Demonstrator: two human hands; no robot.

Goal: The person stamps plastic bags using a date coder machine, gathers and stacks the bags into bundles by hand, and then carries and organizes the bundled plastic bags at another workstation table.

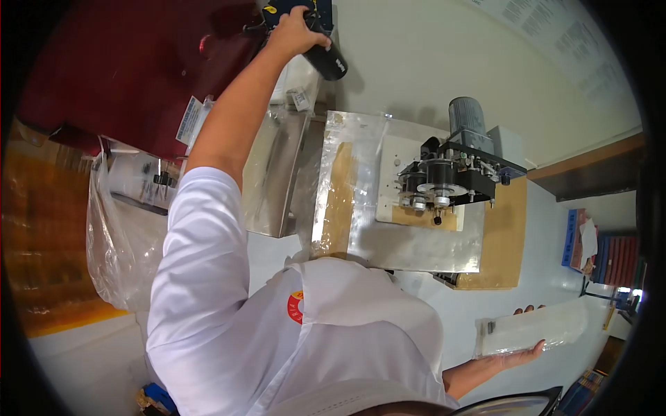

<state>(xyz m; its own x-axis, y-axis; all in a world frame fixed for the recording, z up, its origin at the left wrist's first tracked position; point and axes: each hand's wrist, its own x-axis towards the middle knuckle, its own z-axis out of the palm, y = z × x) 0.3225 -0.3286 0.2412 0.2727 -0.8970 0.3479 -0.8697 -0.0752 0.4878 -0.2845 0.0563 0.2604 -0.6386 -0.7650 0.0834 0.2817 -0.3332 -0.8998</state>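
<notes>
At the top, my left hand point(295, 33) reaches up and away with its fingers closed around a black cylinder point(328, 61) that has small white lettering. I cannot tell whether the cylinder is loose or part of the dark apparatus point(281, 8) behind it. Low on the right, my right hand point(522, 357) holds a long clear plastic packet point(531, 331) with whitish contents and a small dark mark at one end. Its thumb lies along the near edge, and fingertips show beyond the far edge.
A machine with a grey motor point(467, 116) and rollers stands on a metal-covered board point(409, 254). To its left are a metal tray point(277, 173) and clear plastic bags point(114, 243). Dark red equipment point(139, 62) fills the upper left. Books point(616, 260) stand at the right.
</notes>
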